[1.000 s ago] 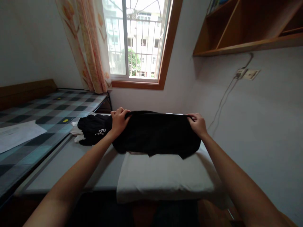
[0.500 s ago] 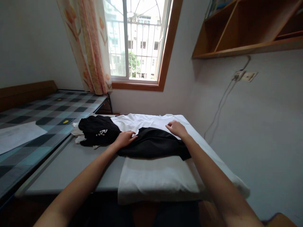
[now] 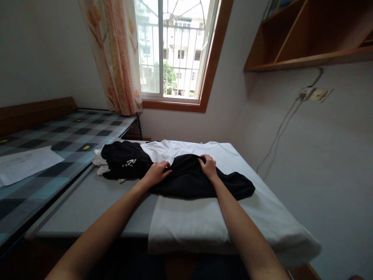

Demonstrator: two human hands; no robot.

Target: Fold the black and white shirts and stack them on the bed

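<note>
A dark garment (image 3: 186, 181), its exact kind unclear, lies stretched sideways over a white cloth (image 3: 186, 221) on the table. At its upper left edge, my left hand (image 3: 157, 173) has thumb and fingers closed on the fabric. My right hand (image 3: 208, 165) grips the upper edge farther right, its fingertips on the fabric. The garment's right end extends past my right wrist. Beside my left hand, a bunched black garment with a white print (image 3: 125, 159) rests on paler clothing (image 3: 101, 163). White fabric (image 3: 163, 149) lies just behind both.
A bed with a checked cover (image 3: 96, 126) stands at the left, carrying a paper sheet (image 3: 29, 163). The grey tabletop (image 3: 93, 212) shows at the front left. Wooden shelves (image 3: 291, 58) hang above a wall socket (image 3: 317, 94) with cables. Ahead is a barred window (image 3: 177, 58).
My right hand has moved left and down onto the dark garment's upper edge and closed on it. The garment's right end now shows farther right. My left hand stays at the same edge.
</note>
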